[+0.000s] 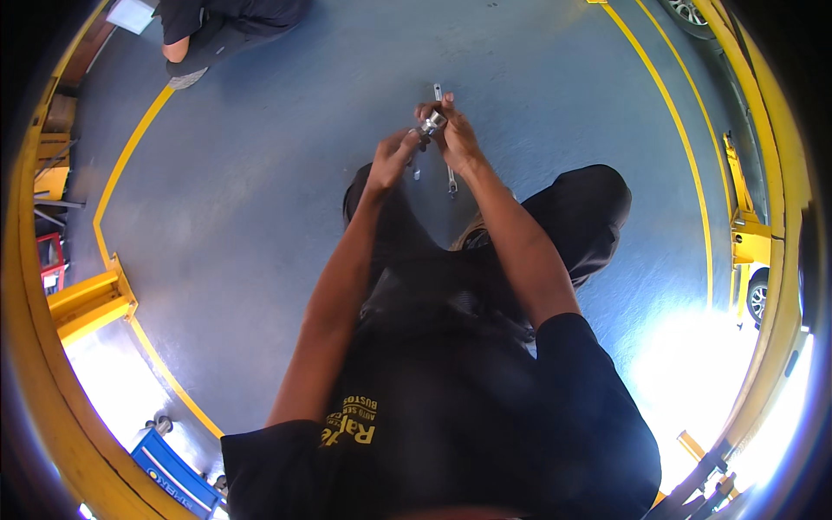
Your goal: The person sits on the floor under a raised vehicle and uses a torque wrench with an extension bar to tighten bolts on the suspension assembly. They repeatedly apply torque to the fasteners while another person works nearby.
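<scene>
Black in the shirt (pixel 485 390), nearest of all and well this side of the silver metal piece (pixel 433 121); carried yellow lettering (pixel 354 421), upside down to the view and partly folded away. Held the metal piece above the floor (pixel 260 165), grasped by the left hand (pixel 396 158) from its near left and by the right hand (pixel 460 143) from its right. Could not tell the firmness of either grip.

Seemed most at risk of a slip, because of smooth metal against bare, crowded fingers; in a fall, might have bounced off the hard floor, or struck the wrench end (pixel 451 184) below and nearer than the piece. Risked also a nipped fingertip, or a careless knock to the small metal part (pixel 417 174) to its near left. Showed another silver end (pixel 438 90) just beyond the piece, perhaps of the same tool. Found no legible marking on any of these.

Farther off, showed a blue cabinet (pixel 178 468) with white lettering, well behind and left of the piece, and a person (pixel 234 26) in dark clothes, beyond and left of it.
</scene>
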